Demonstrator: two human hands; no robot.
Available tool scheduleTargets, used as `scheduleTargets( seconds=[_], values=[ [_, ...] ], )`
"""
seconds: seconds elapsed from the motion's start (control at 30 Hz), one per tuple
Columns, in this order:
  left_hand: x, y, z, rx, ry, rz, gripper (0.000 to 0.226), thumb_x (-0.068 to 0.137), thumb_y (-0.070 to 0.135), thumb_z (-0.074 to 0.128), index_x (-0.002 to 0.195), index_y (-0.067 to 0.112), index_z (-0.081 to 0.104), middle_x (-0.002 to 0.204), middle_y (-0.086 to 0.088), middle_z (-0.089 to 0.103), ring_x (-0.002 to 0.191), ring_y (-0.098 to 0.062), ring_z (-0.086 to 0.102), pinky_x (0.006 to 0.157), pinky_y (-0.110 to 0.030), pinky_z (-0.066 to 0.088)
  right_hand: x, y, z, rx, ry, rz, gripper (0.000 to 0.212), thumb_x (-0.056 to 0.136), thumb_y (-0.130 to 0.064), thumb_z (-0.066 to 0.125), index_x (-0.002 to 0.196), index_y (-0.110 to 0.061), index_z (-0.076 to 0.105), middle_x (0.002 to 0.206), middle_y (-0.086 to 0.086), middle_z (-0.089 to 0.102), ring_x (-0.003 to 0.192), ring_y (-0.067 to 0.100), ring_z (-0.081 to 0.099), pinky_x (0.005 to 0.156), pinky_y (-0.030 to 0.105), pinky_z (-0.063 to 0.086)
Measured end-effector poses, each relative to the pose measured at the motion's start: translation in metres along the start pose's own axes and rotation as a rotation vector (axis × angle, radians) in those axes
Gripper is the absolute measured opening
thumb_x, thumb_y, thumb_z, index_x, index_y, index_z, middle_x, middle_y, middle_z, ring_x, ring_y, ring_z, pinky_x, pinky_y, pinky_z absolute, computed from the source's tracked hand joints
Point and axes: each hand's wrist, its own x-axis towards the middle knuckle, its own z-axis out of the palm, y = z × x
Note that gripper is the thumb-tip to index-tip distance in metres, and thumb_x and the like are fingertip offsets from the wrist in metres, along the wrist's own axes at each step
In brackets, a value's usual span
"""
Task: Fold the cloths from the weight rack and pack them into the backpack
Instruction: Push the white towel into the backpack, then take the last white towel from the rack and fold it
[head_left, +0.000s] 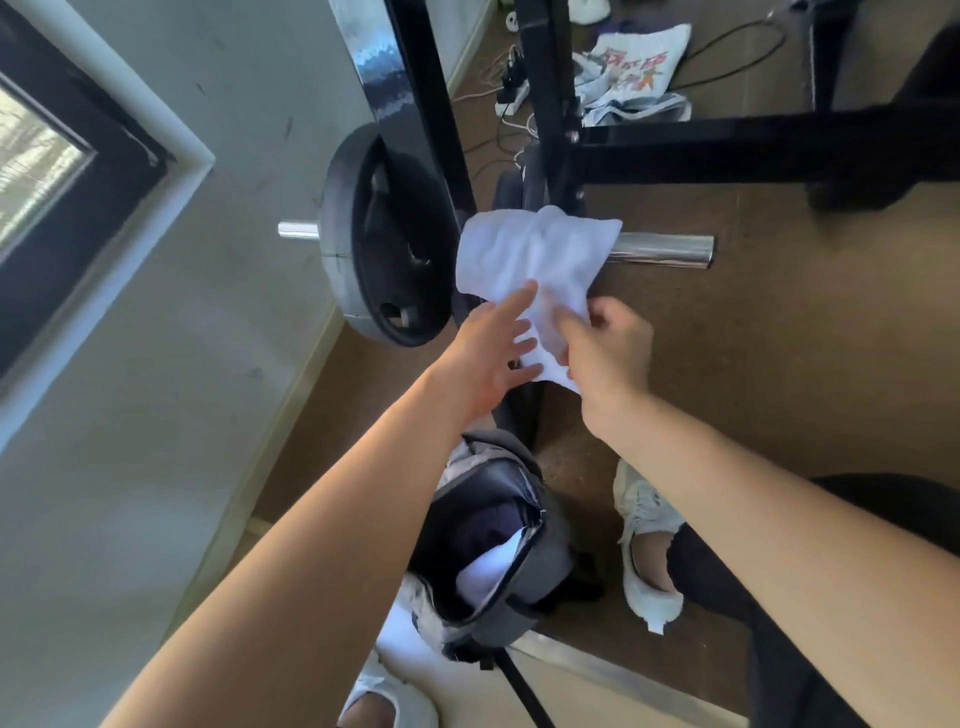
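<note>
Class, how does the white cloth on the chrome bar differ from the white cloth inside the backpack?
The hanging cloth drapes over the chrome bar; the packed cloth lies inside the backpack. The hanging cloth is spread and rumpled, the packed cloth partly hidden. The right hand pinches the hanging cloth; no hand touches the packed cloth. Both are white.

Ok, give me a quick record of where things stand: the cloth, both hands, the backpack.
cloth: white rumpled cloth draped over the chrome bar, beside the black weight plate
left: left hand has straight fingers touching the cloth's lower part
right: right hand pinches the cloth's lower edge
backpack: grey fabric backpack on the floor below the hands, unzipped
packed: one white folded cloth visible inside
status: cloth not yet off the bar
</note>
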Motion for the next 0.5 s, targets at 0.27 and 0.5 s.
scheduleTargets(
  seconds=[0.27,0.5],
  values=[
    [-0.038,-0.02,-0.029,-0.137,0.187,0.104,0.036,0.092,0.024,0.073,0.122,0.004,0.071,0.103,-0.014,0.076,0.082,-0.022,0.074,0.063,-0.028,0.057,-0.031,-0.001,0.004,-0.244,-0.511,-0.211,0.026,0.082,-0.023,0.075,0.06,-0.017,0.06,0.052,-0.012,0.054,0.055,0.008,0.049,0.058,0.03,0.041],
    [-0.133,-0.051,-0.06,-0.114,0.167,0.246,0.02,0.104,0.015,0.058,0.118,0.005,0.066,0.103,-0.017,0.077,0.09,-0.031,0.077,0.069,-0.041,0.062,-0.098,-0.013,-0.019,-0.582,-0.906,-0.415,0.042,0.087,-0.023,0.077,0.053,-0.021,0.053,0.044,-0.015,0.049,0.045,0.006,0.044,0.052,0.013,0.035]
  ],
)
